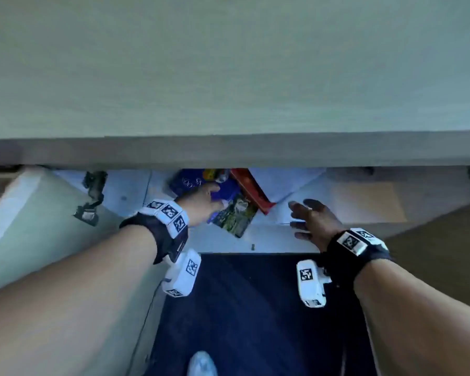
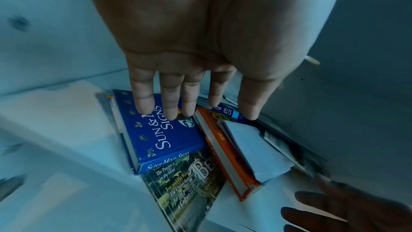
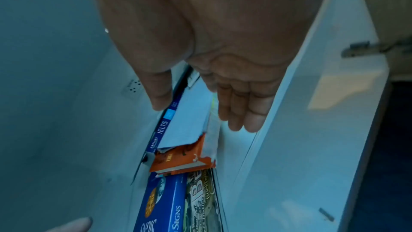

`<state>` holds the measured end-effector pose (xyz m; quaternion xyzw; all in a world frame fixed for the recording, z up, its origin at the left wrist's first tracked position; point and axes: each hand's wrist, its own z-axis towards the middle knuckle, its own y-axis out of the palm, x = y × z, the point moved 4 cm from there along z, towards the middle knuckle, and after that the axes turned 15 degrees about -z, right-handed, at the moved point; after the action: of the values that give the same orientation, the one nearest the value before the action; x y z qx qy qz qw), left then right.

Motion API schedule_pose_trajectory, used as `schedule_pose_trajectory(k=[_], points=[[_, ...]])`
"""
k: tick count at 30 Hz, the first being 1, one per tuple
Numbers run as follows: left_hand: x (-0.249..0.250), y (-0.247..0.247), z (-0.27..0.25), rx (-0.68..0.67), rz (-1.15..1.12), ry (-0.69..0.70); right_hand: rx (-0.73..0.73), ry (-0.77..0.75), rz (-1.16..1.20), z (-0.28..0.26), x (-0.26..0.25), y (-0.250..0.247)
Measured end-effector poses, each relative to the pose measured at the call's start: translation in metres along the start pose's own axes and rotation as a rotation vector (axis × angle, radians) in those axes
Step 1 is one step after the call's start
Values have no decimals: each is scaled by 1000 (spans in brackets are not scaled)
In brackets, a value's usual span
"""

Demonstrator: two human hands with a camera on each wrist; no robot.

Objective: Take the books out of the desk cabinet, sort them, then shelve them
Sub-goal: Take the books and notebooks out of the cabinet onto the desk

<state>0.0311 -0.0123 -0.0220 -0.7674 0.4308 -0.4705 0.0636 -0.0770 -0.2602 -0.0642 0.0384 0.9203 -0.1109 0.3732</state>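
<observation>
Head view: books (image 1: 229, 202) lie in cabinet between both hands.

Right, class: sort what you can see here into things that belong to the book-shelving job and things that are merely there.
Part of the job:
blue Sun & Moon Signs book
green landscape-cover book
orange book
IELTS book
cabinet
left hand, open
right hand, open

Just there:
desk top
dark blue floor
door hinge

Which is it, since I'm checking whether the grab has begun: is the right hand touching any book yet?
Apart. The head view shows the right hand open over bare cabinet floor, clear of the red book.
</observation>
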Motion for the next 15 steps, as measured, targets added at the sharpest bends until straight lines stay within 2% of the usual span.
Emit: schedule_pose_trajectory(k=[3, 6, 8, 12, 15], points=[[-7, 13, 50, 54, 101, 118, 59, -31, 65, 56, 12, 15], [-24, 22, 80, 115, 256, 92, 116, -69, 133, 102, 17, 23], [-47, 33, 103, 149, 367, 78, 165, -145, 138, 119, 12, 25], [-66, 47, 100, 292, 568, 58, 212, -117, 254, 147, 18, 26], [-69, 43, 94, 293, 606, 72, 210, -141, 352, 142, 21, 24]])
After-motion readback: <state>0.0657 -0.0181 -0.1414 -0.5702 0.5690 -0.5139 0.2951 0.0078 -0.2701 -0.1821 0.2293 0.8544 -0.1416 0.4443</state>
